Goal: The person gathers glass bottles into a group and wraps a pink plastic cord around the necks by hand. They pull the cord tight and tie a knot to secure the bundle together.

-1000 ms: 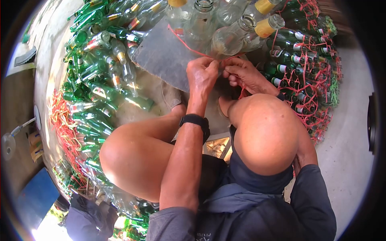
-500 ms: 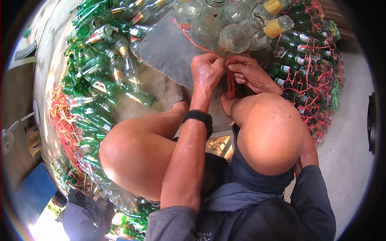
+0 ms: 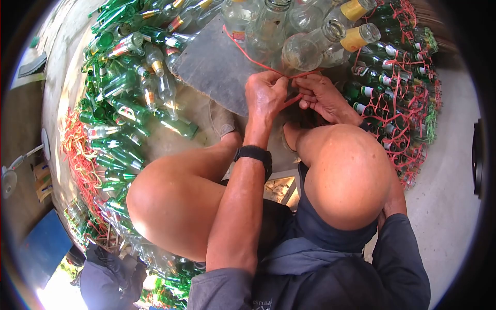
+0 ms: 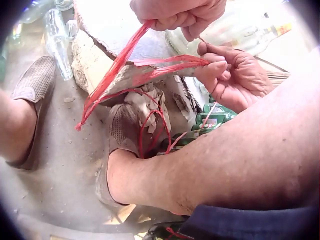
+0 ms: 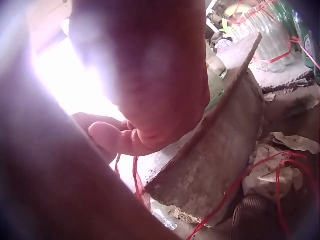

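Head view: green bottles [image 3: 121, 111] crowd the concrete floor [image 3: 444, 196].

1. Red string [image 4: 150, 65] in my fingers: thin plastic raffia, flat, slightly glossy, frayed at the ends.
2. Clear bottles [image 3: 302, 49]: smooth shiny glass, yellow paper labels.
3. Green bottles [image 3: 129, 111]: glossy glass.
4. Slab [image 3: 212, 67] under the bottles: rough matt grey stone or concrete, chipped edge.
5. My shoes [image 4: 125, 130]: woven mesh cloth, matt, dusty.
6. Floor [image 4: 65, 165]: rough matt concrete.
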{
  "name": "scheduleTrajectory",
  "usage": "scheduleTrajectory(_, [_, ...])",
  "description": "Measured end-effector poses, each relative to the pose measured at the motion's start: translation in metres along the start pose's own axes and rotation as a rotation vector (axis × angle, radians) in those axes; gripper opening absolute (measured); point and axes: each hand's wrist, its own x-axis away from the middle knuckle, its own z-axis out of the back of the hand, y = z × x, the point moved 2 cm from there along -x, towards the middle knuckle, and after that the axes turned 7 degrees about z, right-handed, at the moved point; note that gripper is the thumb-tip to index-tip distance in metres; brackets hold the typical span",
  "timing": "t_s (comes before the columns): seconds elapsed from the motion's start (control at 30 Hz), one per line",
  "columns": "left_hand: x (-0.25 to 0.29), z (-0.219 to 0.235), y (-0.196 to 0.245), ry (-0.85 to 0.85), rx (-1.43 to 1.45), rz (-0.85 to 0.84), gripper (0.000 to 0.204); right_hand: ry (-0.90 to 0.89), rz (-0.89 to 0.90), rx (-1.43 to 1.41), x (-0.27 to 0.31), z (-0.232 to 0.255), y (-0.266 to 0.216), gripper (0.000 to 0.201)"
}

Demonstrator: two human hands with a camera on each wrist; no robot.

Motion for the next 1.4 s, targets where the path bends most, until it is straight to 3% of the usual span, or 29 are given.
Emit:
scheduleTrajectory(0.07, [0.001, 0.001, 0.003, 0.018, -0.048, -0.07, 0.023, 0.042, 0.019, 0.008, 0.0, -0.002, -0.001, 0.012])
scheduleTrajectory(0.33, [0.003, 0.003, 0.005, -0.012, -0.012, -0.051, 0.022, 0.105, 0.077, 0.024, -0.001, -0.001, -0.002, 0.012])
scheduleTrajectory(0.5, [0.0, 0.001, -0.002, -0.035, 0.02, -0.011, 0.023, 0.067, 0.057, 0.036, -0.005, 0.009, 0.002, 0.013])
scheduleTrajectory(0.6, [0.001, 0.002, -0.001, -0.018, 0.032, -0.088, 0.024, 0.049, 0.022, 0.088, -0.004, 0.009, 0.003, 0.013])
scheduleTrajectory(0.67, [0.004, 0.005, 0.001, -0.097, 0.103, 0.081, 0.025, 0.064, 0.007, 0.114, -0.002, 0.004, 0.004, 0.014])
scheduleTrajectory(0.83, [0.007, 0.005, 0.002, -0.09, 0.176, 0.125, 0.029, 0.07, 0.039, 0.308, -0.001, 0.002, 0.003, 0.024])
scheduleTrajectory(1.0, [0.008, 0.008, -0.005, -0.118, 0.168, 0.126, 0.035, 0.065, 0.044, 0.435, -0.002, -0.004, -0.002, 0.02])
scheduleTrajectory(1.07, [0.01, 0.01, -0.007, -0.264, 0.054, 0.318, 0.024, 0.046, 0.054, 0.429, -0.003, -0.003, 0.0, 0.018])
scheduleTrajectory(1.1, [0.008, 0.007, -0.017, -0.265, 0.054, 0.318, 0.024, 0.024, 0.058, 0.364, -0.002, -0.005, 0.001, 0.018])
scheduleTrajectory(1.17, [0.004, -0.002, -0.04, -0.313, 0.041, -0.012, 0.032, 0.002, 0.061, 0.299, -0.001, -0.008, 0.0, 0.017])
scheduleTrajectory(1.2, [0.006, -0.002, -0.034, -0.314, 0.041, -0.01, 0.032, 0.035, 0.031, 0.323, 0.0, -0.01, -0.002, 0.016])
scheduleTrajectory(1.27, [0.013, -0.002, -0.025, -0.366, 0.126, 0.167, 0.032, 0.068, -0.001, 0.347, 0.001, -0.009, -0.002, 0.016])
scheduleTrajectory(1.3, [0.018, 0.0, -0.013, -0.366, 0.126, 0.169, 0.032, 0.061, 0.002, 0.314, 0.001, -0.009, 0.0, 0.016])
scheduleTrajectory(1.37, [0.026, 0.003, 0.0, -0.338, 0.203, 0.507, 0.034, 0.053, 0.006, 0.279, 0.0, -0.008, 0.001, 0.015])
scheduleTrajectory(1.4, [0.027, 0.002, -0.002, -0.338, 0.203, 0.507, 0.034, 0.025, 0.004, 0.244, 0.001, -0.008, 0.001, 0.014])
